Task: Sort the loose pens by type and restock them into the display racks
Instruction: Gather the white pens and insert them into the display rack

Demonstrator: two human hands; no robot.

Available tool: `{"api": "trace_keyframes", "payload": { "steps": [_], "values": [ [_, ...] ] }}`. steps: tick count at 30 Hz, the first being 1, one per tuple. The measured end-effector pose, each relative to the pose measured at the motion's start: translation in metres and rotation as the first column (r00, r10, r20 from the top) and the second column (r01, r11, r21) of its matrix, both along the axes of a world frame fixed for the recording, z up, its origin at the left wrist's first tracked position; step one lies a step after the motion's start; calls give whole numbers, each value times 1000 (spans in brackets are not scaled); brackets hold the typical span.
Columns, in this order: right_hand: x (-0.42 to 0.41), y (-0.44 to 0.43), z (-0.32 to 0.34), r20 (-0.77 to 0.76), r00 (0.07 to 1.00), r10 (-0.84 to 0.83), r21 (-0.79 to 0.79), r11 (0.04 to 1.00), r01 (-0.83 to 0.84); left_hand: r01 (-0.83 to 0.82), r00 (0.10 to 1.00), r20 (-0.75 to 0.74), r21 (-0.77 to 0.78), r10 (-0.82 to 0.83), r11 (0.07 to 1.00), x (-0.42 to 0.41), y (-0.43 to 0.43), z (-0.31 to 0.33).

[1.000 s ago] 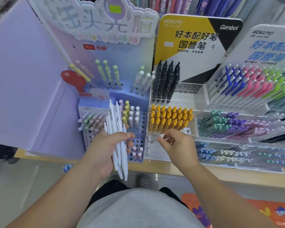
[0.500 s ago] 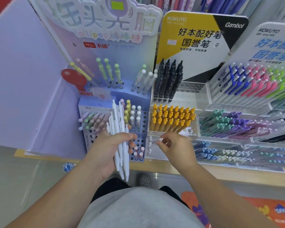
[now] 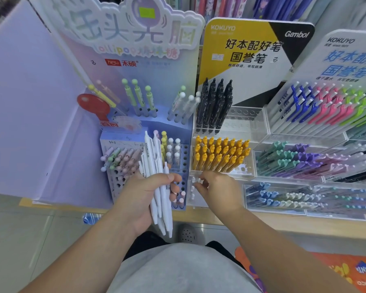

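Note:
My left hand [image 3: 140, 199] grips a bundle of several white pens [image 3: 154, 157], tips down, in front of the blue pastel pen rack [image 3: 112, 144]. My right hand [image 3: 218, 189] is at the lowest front tier of the clear acrylic rack [image 3: 247, 123]. Its fingertips pinch the top of a white pen [image 3: 193, 181] that stands in a hole there; a few more white pen tops show just below it. Above that tier stand the yellow pens [image 3: 218, 155], and above those the black pens [image 3: 215, 106].
To the right, another clear rack holds blue, pink and green clip pens [image 3: 325, 106], with teal and purple pens [image 3: 294, 159] below them. The racks stand on a wooden shelf edge [image 3: 283, 225]. A lilac panel [image 3: 30, 123] closes off the left side.
My right hand has edged slightly left and down at the clear rack's front tier. My left hand has kept the bundle of white pens in the same place.

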State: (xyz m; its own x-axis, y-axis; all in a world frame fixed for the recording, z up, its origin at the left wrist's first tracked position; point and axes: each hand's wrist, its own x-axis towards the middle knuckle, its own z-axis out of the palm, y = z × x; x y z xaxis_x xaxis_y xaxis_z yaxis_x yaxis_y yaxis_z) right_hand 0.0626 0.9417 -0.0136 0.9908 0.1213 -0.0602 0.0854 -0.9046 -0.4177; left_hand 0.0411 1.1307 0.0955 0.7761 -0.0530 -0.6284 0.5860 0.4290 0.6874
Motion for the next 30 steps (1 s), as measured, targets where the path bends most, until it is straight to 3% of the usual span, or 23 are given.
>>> {"api": "trace_keyframes", "payload": {
  "steps": [3,5,7,9,11,14,19,24,27,30],
  "values": [
    [-1,-6,18,-120,993,-21,32,999,25,53,998,-26,-4,-53,999,-1,-2,3],
    [-5,-13,35,-168,983,-66,192,976,99,67,997,-40,-13,-67,998,-1,-4,5],
    [-11,-14,56,-207,974,-92,458,871,180,83,996,-35,2,-83,997,0,-5,6],
    [-15,-12,81,-294,954,-56,684,685,251,153,988,-1,44,-153,987,0,-8,7],
    [-16,-10,104,-353,936,17,769,575,279,263,960,57,141,-273,954,2,-15,9],
    [-16,-11,119,-351,933,79,796,549,252,380,896,119,291,-427,878,5,-31,16],
    [-14,-19,119,-371,924,91,818,503,278,408,877,147,276,-458,870,9,-39,20],
    [-13,-24,120,-363,928,84,819,503,275,372,908,137,167,-395,913,7,-43,21],
    [-12,-26,118,-373,927,50,811,503,299,271,957,71,112,-280,956,7,-41,16],
    [-15,-24,117,-363,932,14,814,492,310,210,975,38,134,-217,968,4,-42,17]
  ]
}}
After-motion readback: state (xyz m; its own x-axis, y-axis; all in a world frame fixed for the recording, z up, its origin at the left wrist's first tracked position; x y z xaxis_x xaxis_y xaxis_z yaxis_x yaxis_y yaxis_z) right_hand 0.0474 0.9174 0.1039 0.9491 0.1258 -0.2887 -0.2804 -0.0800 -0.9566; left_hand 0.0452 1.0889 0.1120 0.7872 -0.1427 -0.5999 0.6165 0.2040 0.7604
